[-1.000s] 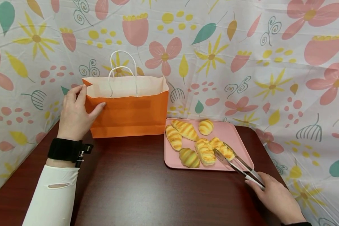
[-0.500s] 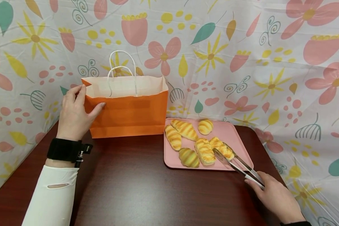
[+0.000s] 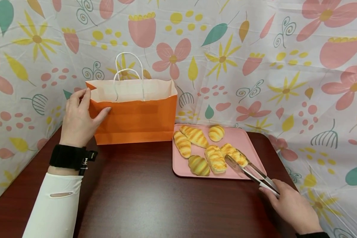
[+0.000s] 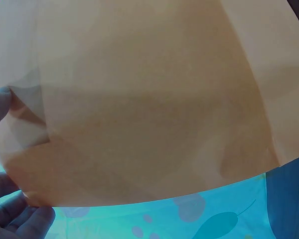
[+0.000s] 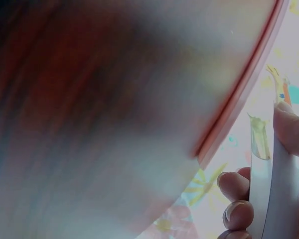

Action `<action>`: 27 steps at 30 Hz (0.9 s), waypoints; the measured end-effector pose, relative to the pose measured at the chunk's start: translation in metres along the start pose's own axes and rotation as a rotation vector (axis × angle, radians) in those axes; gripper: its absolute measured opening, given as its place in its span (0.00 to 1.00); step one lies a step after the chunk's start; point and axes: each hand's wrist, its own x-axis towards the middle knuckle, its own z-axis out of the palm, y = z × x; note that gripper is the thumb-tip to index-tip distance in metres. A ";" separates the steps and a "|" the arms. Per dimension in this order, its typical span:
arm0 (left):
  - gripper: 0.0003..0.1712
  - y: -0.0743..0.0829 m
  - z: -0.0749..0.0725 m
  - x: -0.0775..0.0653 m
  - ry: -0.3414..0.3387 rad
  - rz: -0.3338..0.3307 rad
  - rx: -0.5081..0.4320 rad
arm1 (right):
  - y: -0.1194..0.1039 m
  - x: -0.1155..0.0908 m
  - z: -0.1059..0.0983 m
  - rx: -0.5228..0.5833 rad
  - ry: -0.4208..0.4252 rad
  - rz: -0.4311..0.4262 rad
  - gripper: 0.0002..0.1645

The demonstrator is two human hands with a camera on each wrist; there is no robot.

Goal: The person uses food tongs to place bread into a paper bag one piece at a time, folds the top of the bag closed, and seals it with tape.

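My left hand (image 3: pixel 78 120) grips the left side of an orange paper bag (image 3: pixel 134 119) near its top edge, thumb on the front face. The bag stands upright with its mouth spread and white cord handles up. In the left wrist view, the thumb and fingers hold the edge of the bag's paper (image 4: pixel 149 129). My right hand (image 3: pixel 294 206) squeezes metal tongs (image 3: pixel 250 175), whose tips straddle a yellow bread roll (image 3: pixel 231 152) at the right of a pink tray (image 3: pixel 244 137). The right wrist view shows fingers and thumb round the tongs' handles (image 5: pixel 284 184).
Several other breads share the tray: a long loaf (image 3: pixel 195 136), a round bun (image 3: pixel 216 133), a greenish roll (image 3: pixel 199 166) and a roll (image 3: pixel 216 160) right beside the tongs. Dark wooden table (image 3: pixel 142 191) lies in front; a floral cloth (image 3: pixel 226 82) hangs behind.
The tongs' arms have drawn slightly closer together around the bread roll as the right hand squeezes. The left hand and the bag hold their place.
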 end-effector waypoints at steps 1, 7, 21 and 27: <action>0.50 0.000 0.000 0.000 0.000 -0.001 0.000 | 0.001 0.000 0.000 0.002 0.019 -0.012 0.22; 0.51 0.001 -0.001 0.000 -0.008 -0.013 0.003 | 0.003 -0.002 -0.004 0.017 0.130 -0.063 0.20; 0.50 0.002 -0.002 0.000 -0.008 -0.003 -0.004 | -0.006 0.016 -0.034 0.006 0.052 -0.060 0.18; 0.50 0.000 0.000 0.001 -0.004 0.008 0.000 | -0.010 0.025 -0.046 -0.012 0.113 -0.102 0.17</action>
